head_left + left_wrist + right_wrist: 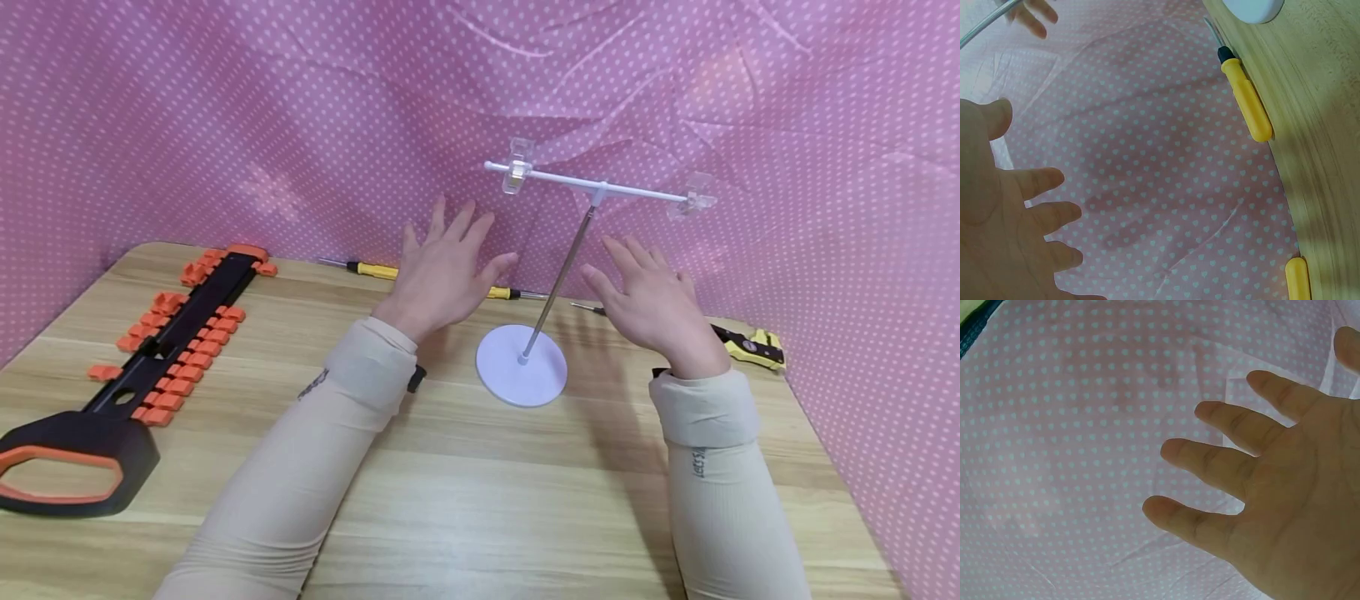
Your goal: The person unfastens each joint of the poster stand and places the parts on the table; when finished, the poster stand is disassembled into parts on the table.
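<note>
Both hands are raised over the back of the table, fingers spread and holding nothing. My left hand point(446, 275) is left of a white display stand point(521, 379), apart from its pole. Behind that hand lie screwdrivers with yellow handles point(373, 271), partly covered by it in the head view; the left wrist view shows one yellow screwdriver point(1249, 103) whole. On the stand's other side is my right hand point(651, 300), its palm and spread fingers visible in the right wrist view. The stand's crossbar point(566, 179) carries a clear clip point(516, 171) at each end.
A black rail holder point(213, 296) with several orange clips and a loop handle lies along the left side. A yellow-and-black hand tool point(757, 348) is near the right edge, beyond my right wrist. Pink dotted cloth point(337, 125) hangs behind and beside the wooden table point(465, 517).
</note>
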Demonstrator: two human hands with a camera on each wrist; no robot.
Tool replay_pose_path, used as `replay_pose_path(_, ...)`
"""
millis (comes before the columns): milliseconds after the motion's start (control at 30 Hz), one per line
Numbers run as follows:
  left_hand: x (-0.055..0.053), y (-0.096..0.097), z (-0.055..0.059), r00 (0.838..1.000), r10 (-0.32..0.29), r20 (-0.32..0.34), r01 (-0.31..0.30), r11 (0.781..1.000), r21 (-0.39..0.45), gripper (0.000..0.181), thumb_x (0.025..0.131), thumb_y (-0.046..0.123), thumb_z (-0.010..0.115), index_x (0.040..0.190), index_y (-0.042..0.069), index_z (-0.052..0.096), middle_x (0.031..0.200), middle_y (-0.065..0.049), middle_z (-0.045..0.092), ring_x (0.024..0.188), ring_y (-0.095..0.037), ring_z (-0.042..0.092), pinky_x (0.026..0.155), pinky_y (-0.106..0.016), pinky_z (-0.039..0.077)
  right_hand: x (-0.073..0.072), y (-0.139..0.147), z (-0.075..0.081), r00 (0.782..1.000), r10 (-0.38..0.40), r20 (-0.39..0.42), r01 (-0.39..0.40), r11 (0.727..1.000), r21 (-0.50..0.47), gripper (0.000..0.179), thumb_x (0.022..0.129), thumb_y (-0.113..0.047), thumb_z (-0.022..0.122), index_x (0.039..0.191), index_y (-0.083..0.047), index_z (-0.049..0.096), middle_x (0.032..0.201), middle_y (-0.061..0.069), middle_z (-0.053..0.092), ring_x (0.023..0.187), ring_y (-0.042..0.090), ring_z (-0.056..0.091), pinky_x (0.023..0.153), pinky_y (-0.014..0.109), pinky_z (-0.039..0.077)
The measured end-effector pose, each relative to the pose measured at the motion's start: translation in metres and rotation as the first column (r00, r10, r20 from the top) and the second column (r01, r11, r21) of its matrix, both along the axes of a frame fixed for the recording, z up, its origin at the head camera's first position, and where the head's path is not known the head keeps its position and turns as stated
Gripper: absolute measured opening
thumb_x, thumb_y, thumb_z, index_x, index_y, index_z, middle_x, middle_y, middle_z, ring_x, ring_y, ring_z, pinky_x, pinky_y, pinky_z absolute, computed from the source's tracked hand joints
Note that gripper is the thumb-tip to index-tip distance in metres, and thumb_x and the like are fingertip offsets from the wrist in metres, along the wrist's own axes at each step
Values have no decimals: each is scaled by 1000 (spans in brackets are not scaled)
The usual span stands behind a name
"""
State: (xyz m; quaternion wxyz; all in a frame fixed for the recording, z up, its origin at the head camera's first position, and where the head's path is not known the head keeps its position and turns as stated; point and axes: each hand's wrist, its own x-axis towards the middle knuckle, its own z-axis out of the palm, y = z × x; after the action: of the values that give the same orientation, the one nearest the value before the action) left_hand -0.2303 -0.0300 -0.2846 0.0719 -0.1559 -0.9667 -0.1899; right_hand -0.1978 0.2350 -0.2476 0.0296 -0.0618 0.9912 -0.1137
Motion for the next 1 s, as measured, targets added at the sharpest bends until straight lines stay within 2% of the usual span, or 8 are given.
replay_pose_path(233,1,0,1,1000,2,9,-2,1000,28,79,107,69,33,170,22,27,179,-8,15,165,-38,-4,128,-74,1,8,-3,6,997,63,-39,-66,993,-94,79,108,-69,29,172,-22,18,178,16,12,163,48,12,125,78,9)
replay_pose_path(367,1,0,3,1000,-13,3,12,998,57,79,107,70,33,169,21,28,179,-8,16,165,-40,-1,128,-75,5,12,-5,12,993,106,-55,-113,980,-165,75,109,-67,32,171,-27,20,178,11,18,163,43,17,128,73,14)
replay_pose_path(500,2,1,5,999,-32,-1,32,996,87,79,107,70,31,169,21,28,179,-8,16,165,-41,2,127,-76,9,18,-7,17,991,118,-65,-129,971,-200,71,110,-65,33,171,-31,20,177,6,22,163,41,21,129,71,17)
replay_pose_path(700,3,2,7,1000,-30,2,29,994,106,79,107,71,29,169,23,28,179,-5,17,165,-39,3,127,-77,10,25,-10,24,992,108,-59,-118,971,-207,71,109,-67,30,171,-33,19,177,6,23,160,45,24,127,72,19)
replay_pose_path(1000,3,3,8,1000,-27,7,26,995,99,78,107,71,30,169,23,29,178,-5,18,165,-40,4,128,-76,11,28,-12,26,993,104,-60,-114,971,-211,69,109,-67,30,170,-36,19,176,7,24,161,46,23,126,75,18)
